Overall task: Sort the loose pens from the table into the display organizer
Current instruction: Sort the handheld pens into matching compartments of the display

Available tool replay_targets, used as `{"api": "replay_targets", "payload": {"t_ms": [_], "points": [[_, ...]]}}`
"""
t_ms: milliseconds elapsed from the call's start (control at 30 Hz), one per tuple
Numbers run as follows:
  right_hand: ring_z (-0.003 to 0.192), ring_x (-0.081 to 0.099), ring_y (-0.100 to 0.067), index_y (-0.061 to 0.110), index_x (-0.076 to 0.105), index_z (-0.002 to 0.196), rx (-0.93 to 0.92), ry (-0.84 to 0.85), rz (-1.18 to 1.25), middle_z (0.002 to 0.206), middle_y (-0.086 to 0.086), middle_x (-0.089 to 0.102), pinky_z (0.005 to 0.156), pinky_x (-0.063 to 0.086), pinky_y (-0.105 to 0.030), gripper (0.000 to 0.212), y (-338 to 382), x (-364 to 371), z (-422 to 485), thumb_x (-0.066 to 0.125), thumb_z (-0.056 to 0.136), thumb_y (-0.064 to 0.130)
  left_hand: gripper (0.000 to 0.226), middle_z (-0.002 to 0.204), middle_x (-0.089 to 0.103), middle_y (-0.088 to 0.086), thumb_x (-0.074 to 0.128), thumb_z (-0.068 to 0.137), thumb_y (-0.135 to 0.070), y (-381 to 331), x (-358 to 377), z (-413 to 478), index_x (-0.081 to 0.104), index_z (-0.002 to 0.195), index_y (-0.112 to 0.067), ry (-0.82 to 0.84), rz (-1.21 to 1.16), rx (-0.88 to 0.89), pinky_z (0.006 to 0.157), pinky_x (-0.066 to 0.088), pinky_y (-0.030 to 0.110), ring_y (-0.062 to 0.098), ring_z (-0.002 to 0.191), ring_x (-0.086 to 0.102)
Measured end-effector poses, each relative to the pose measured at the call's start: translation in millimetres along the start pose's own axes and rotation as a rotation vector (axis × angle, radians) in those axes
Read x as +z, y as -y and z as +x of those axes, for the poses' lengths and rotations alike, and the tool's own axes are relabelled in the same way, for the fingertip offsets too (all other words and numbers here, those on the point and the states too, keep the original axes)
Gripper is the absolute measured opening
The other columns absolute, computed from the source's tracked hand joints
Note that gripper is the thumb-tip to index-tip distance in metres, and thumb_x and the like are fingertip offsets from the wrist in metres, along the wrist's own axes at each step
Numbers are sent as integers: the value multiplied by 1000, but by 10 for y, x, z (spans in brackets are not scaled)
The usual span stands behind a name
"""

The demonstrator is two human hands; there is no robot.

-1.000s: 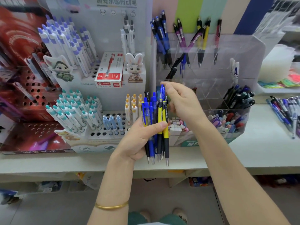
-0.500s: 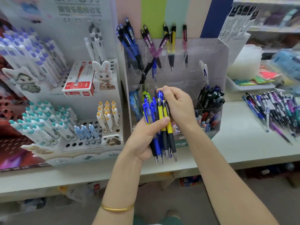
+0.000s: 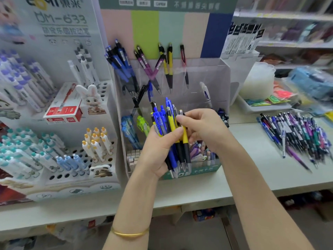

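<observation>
My left hand point(image 3: 158, 152) grips a bundle of blue and yellow pens point(image 3: 171, 134), tips down, in front of the clear display organizer point(image 3: 216, 74). My right hand point(image 3: 201, 127) pinches the top of one yellow pen point(image 3: 184, 138) in that bundle. The organizer's upper slots hold blue, purple, yellow and red pens point(image 3: 147, 69). A heap of loose pens point(image 3: 297, 134) lies on the white table point(image 3: 252, 168) to the right.
A white peg display point(image 3: 59, 159) full of capped pens, with a red box point(image 3: 63, 109) and a rabbit figure point(image 3: 91, 100), stands on the left. A white tray point(image 3: 263, 107) with coloured packets sits at the back right. Shelves run behind.
The view has swung right, so the loose pen heap shows more fully. My right hand has shifted from the bundle's blue pens to a yellow pen at its right side.
</observation>
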State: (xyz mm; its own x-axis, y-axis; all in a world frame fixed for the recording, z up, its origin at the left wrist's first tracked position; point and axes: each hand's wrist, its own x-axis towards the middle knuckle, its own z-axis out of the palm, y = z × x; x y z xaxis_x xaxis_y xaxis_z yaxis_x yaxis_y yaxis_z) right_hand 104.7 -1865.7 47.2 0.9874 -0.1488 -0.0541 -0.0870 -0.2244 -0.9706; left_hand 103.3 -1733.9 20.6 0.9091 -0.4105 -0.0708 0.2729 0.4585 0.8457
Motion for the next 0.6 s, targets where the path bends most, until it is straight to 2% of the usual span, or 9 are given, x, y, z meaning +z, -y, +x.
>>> {"api": "replay_targets", "payload": {"t_ms": [67,167,233,300,367,467,533,600], "points": [[43,53,-12,-5,65,89,9,28,26,59,-10,59,42,44,-20,25,-2,-70,17,59,94,19,28,86,65,16,51,94,4,9,33,31,51,122,5,-31,-14,-33,53,56,33,21,64,68],[50,60,-9,6,57,90,33,-14,28,67,-5,60,50,51,-27,21,-7,-94,56,49,99,23,33,102,62,25,50,94,5,56,77,79,48,127,9,-80,-8,-58,54,57,34,24,71,69],[54,59,-9,11,52,92,68,-41,73,73,-5,54,57,55,-32,17,-12,-89,82,43,101,23,31,95,65,20,51,93,6,81,96,98,51,123,12,-98,19,-54,53,56,31,20,68,68],[54,52,-12,12,49,92,72,-51,99,70,-3,48,59,53,-33,17,-14,-69,95,40,102,24,23,80,68,10,50,92,8,91,102,104,55,114,11,-92,39,-34,51,55,28,15,62,67],[49,43,-11,13,47,84,36,-39,102,59,2,44,53,46,-29,23,-12,-35,89,41,102,27,18,73,69,5,49,92,9,91,121,100,58,107,4,-85,60,-14,52,56,30,15,62,68],[41,42,-9,9,48,75,-44,9,23,54,-2,46,39,37,-19,28,-4,-3,76,59,94,26,28,83,68,9,49,92,9,109,121,108,59,116,-1,-80,72,16,68,61,38,20,73,68],[43,47,-10,8,49,77,-23,30,44,60,-7,50,39,39,-18,24,-14,-22,82,63,92,19,33,92,67,13,49,93,8,119,109,109,56,124,0,-85,51,14,73,60,39,22,79,68],[52,51,-15,11,50,79,19,50,116,66,-8,52,45,46,-24,19,-24,-43,94,58,94,16,34,97,66,18,50,93,5,120,93,109,54,127,4,-100,20,-1,65,60,35,25,79,69]]}}
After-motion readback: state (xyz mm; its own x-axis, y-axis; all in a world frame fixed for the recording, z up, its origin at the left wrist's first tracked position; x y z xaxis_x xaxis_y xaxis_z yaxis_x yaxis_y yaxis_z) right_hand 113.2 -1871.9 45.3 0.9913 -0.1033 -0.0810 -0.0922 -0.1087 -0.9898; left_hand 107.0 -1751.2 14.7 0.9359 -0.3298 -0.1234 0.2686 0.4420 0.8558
